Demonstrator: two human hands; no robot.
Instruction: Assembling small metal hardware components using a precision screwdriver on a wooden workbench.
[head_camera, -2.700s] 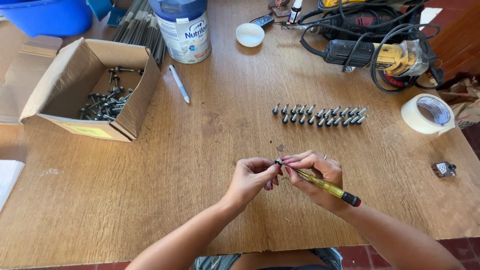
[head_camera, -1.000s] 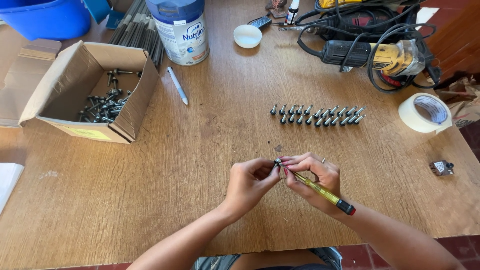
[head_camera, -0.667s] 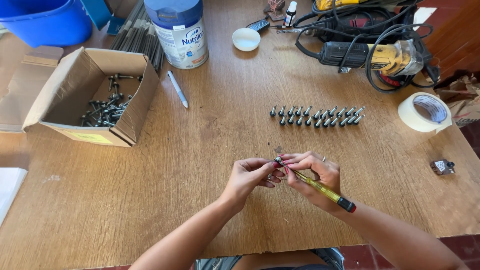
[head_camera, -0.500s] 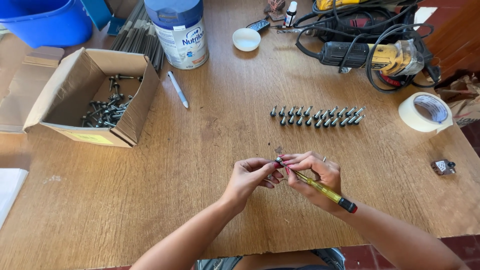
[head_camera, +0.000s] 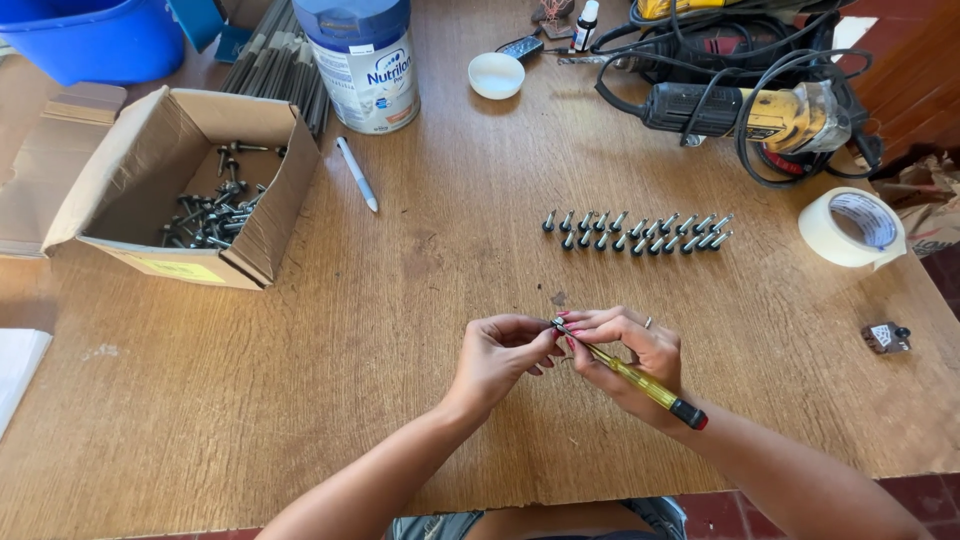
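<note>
- My right hand (head_camera: 632, 352) is closed around a screwdriver (head_camera: 640, 377) with a clear yellow handle and a red and black end cap; the handle lies across my palm and the cap sticks out past my wrist, toward me.
- My left hand (head_camera: 500, 355) is pinched narrow, thumb and fingertips closed on a small dark screw (head_camera: 556, 323) held against the screwdriver's tip.
- The two hands meet just above the wooden tabletop (head_camera: 400, 330), near its front edge and on my side of a double row of screws (head_camera: 635, 232), which lies well apart from my hands.
- The screw looks small, light, stiff and smooth, so I judge it easy to let slip; the best hold seems to be on its shank, leaving the head free for the tip.
- The screwdriver looks rigid and light, and its thick handle is the natural place to grip.
- Both forearms come in from the bottom edge and angle inward, wrists slightly raised and fingers curled.
- Left of the row, well apart from it, an open cardboard box (head_camera: 150, 160) holds a loose heap of dark screws.
- Between the box and the row lies a white pen (head_camera: 357, 174).
- Right of the row sits a roll of tape (head_camera: 850, 228); beyond the row lies a power tool (head_camera: 740, 110) with a coiled black cord.
</note>
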